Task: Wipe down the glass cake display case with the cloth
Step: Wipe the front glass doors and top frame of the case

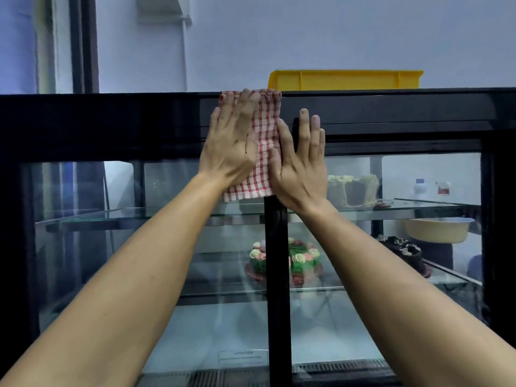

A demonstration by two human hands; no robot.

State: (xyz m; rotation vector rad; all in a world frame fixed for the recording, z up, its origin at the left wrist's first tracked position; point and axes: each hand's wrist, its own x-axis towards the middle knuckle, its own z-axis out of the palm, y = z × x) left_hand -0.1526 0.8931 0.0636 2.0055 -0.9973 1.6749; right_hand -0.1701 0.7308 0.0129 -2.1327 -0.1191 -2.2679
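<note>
I press the cloth (264, 146) flat on the case (111, 127) frame with my left hand (231, 146), fingers straight, together; my right hand (300, 169), fingers straight, slightly spread, touches its edge.

The cloth (265, 152) is a woven, waffle-textured fabric in red and white check, matt and soft-looking. The display case (111, 121) has a glossy black frame and smooth, clear glass panes and shelves that catch faint reflections. On its far top edge sits a yellow crate (346, 79) of smooth, slightly shiny plastic.
</note>
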